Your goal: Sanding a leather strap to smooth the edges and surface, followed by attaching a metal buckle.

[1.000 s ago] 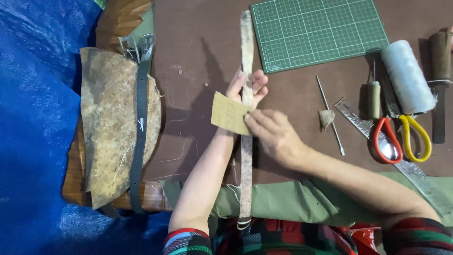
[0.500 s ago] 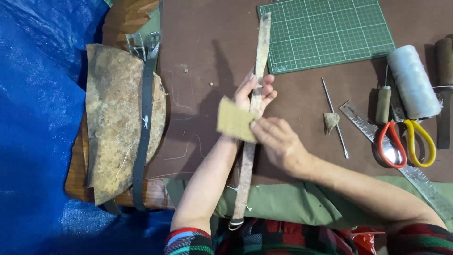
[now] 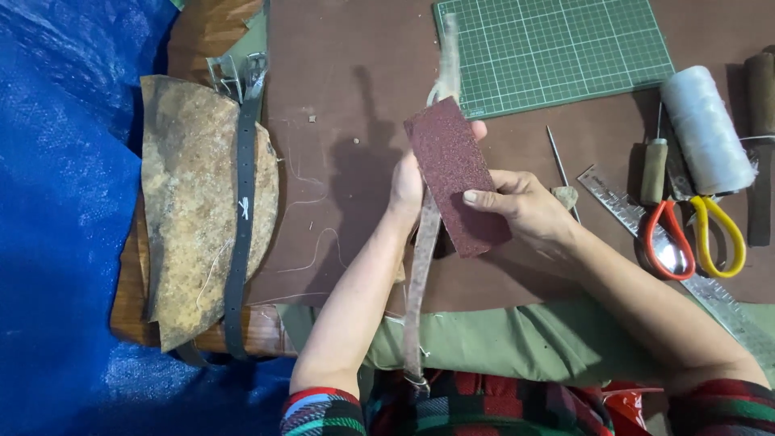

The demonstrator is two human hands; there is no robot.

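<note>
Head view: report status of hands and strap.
Left hand grips leather strap. Right hand holds sandpaper sheet over it. Nothing in the way.

I see bare forearms, no gloves, watch or rings on left hand (image 3: pixel 406 187) or right hand (image 3: pixel 529 211). Plaid flannel sleeves, red, green, dark blue with white lines, pushed up to the elbows.

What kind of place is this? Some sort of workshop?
Probably a small leathercraft workbench: a green cutting mat, a spool of white thread and scissors lie around, while the hands work a strap with sandpaper.
</note>
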